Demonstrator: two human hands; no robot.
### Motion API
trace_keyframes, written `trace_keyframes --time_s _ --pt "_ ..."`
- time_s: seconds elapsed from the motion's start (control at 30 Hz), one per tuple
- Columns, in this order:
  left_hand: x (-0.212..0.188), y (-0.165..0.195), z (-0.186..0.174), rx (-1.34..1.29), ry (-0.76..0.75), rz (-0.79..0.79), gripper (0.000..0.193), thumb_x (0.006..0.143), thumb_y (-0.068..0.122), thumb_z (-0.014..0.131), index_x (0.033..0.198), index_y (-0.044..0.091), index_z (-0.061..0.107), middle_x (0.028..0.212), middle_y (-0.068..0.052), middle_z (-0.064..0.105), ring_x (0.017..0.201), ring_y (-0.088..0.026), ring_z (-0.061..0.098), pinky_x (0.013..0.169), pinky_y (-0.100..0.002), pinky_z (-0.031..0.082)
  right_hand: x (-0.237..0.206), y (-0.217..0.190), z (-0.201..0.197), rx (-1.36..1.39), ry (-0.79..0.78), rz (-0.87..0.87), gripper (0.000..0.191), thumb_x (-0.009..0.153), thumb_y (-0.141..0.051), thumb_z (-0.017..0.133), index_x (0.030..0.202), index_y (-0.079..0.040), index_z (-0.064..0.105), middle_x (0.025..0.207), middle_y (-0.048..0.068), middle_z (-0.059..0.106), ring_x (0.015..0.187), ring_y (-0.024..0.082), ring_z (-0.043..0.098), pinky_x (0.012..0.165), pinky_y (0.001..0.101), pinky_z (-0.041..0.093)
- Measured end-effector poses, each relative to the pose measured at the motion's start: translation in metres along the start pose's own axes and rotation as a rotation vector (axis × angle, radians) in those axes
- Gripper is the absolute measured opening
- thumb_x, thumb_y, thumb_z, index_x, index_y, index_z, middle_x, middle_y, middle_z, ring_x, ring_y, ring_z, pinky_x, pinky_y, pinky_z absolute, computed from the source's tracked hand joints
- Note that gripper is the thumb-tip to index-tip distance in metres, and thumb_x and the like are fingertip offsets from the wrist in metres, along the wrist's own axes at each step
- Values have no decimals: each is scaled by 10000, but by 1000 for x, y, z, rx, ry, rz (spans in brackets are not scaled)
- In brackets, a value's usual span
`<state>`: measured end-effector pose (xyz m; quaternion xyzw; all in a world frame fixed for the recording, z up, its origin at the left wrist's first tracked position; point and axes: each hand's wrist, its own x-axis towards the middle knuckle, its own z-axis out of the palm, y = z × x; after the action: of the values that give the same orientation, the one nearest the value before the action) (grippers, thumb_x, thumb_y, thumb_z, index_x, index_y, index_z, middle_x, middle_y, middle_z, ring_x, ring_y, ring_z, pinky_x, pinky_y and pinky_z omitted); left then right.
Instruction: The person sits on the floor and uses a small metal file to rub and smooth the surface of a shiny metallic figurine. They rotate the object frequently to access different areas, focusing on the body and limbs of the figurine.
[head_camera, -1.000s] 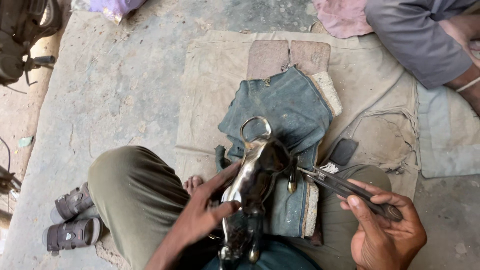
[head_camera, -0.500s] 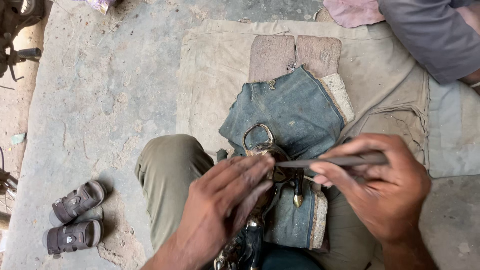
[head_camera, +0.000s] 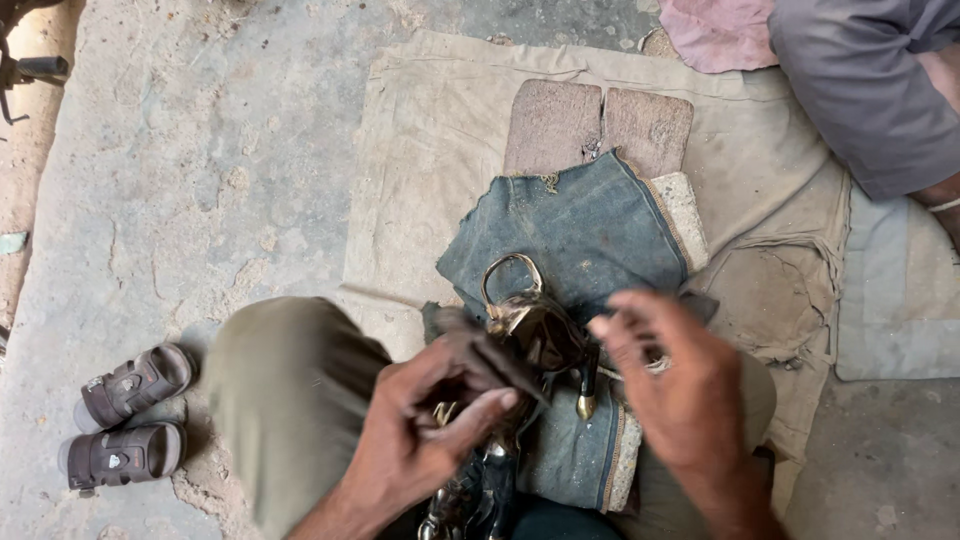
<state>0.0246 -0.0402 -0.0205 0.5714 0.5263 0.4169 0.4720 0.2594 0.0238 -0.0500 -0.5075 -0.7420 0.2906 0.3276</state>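
Left hand: I am closing my grip around the dark metal figurine, fingers curled on its body.
Right hand: I am hovering over the figurine's right side; it is blurred, so I cannot tell if this grip is open or closed.
Figurine: it is lying over my lap, on the blue denim cloth, its ring-shaped handle pointing away from me.
Around: two brown sandals are lying on the concrete floor by my left knee; another person's grey sleeve is showing at top right.
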Motion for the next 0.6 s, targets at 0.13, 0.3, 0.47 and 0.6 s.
trace_keyframes --time_s 0.13,0.3,0.47,0.6 --pt "-23 -18 -8 -36 133 -134 171 877 107 803 1012 43 720 876 -33 797 728 -90 751 595 -238 598 -35 30 37 48 -165 360 296 951 -309 727 883 -23 760 752 90 718 653 205 695 596 381 564" --pt "-28 -22 -6 -79 317 -288 180 876 92 807 934 3 662 766 -67 748 664 -62 675 524 -223 488 -47 40 54 322 -53 84 227 881 -219 814 837 -39 683 827 71 655 750 160 633 642 321 572" --pt "-26 -16 -11 -85 348 -368 136 886 37 802 957 -7 694 731 -90 741 591 -83 573 472 -237 421 -52 31 48 627 112 336 59 875 -59 747 873 -12 712 890 64 677 686 87 655 491 257 580" --pt "-18 -13 -8 -176 308 -198 217 884 17 768 1092 5 706 852 -53 762 763 -70 705 635 -222 589 -41 35 32 516 202 439 129 923 -38 735 1027 37 742 998 71 685 790 85 619 678 227 501"
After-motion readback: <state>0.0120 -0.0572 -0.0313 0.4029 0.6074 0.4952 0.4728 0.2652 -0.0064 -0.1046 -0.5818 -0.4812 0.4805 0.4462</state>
